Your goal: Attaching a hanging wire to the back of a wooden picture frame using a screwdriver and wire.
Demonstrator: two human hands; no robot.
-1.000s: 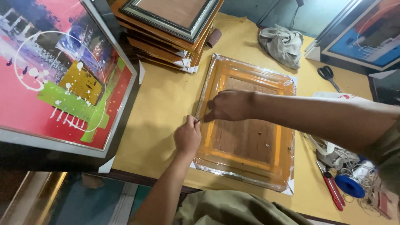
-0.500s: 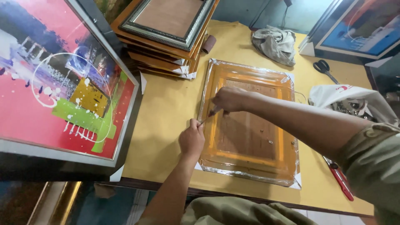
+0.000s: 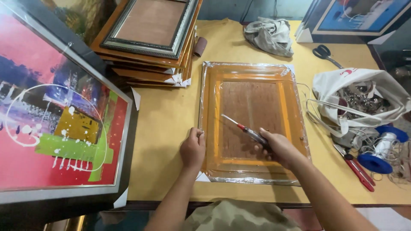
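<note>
An orange picture frame wrapped in clear plastic lies face down on the yellow table, its brown backing board showing. My left hand presses on the frame's near-left edge with curled fingers. My right hand rests over the lower middle of the frame and grips a screwdriver with a red-and-dark handle. Its metal tip points up and left over the backing board.
A stack of wooden frames sits at the back left. A large colourful framed painting leans at the left. At the right are a white bag of metal parts, scissors, red pliers, a blue spool, and a grey cloth.
My right hand has drawn back from the frame's left edge to its lower middle, the screwdriver now plainly visible. My left hand stays at the frame's left edge. The view has shifted.
</note>
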